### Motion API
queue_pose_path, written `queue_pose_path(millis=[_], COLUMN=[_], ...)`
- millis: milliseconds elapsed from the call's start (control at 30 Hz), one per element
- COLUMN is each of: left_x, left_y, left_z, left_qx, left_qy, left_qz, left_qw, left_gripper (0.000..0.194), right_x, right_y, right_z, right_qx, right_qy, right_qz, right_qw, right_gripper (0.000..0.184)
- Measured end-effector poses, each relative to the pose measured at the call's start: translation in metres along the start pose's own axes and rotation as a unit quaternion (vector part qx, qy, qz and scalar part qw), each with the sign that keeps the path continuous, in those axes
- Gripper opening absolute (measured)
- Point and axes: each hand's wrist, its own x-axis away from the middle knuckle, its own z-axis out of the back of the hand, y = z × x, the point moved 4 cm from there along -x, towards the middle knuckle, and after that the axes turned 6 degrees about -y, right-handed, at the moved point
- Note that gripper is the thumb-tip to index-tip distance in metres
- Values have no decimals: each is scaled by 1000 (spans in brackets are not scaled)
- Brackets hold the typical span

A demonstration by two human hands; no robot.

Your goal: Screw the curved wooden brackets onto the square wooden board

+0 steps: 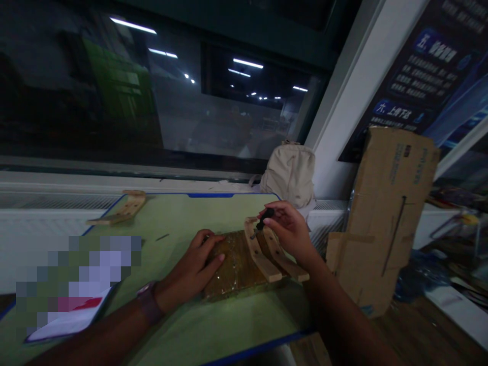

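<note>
A brown block in shiny, wrinkled plastic or tape lies on the green tabletop. My left hand grips its left side, thumb on top and fingers at the far edge; a small dark bit shows by the fingertips. Across the block's right part lie two bent wooden strips with holes, a left strip and a right strip. Above their far ends, my right hand pinches a small black-handled tool, its metal tip pointing down at the strips. I cannot make out the tool's exact kind.
Another bent wooden piece sits at the table's far left corner. A thin dark rod lies on the green table. At left is a partly pixelated sheet. A beige backpack stands behind, a cardboard box at right.
</note>
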Motion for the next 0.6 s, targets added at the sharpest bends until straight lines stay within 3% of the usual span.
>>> queue_pose_path(millis=[133,233,367,467,600], left_x=[0,-1,-1,0,0], left_y=[1,2,2,2,4], left_z=[0,1,2,2,3], left_qx=[3,7,12,12,10], left_qy=[-2,-9,-6,-5,-9], left_qz=[-2,4,6,9,16], left_qw=[1000,1000,1000,1000,1000], left_gripper=[35,36,35,35,36], right_x=[4,2,-3,-4,-1], right_y=[2,0,0,5,7], right_z=[6,3,-2,-2,4], right_qx=[88,78,-25,-39,29], right_qy=[71,19,-32,1,72], right_qz=[37,31,2,3,23], right_qw=[993,996,999,999,997], right_gripper=[27,26,31,29,30])
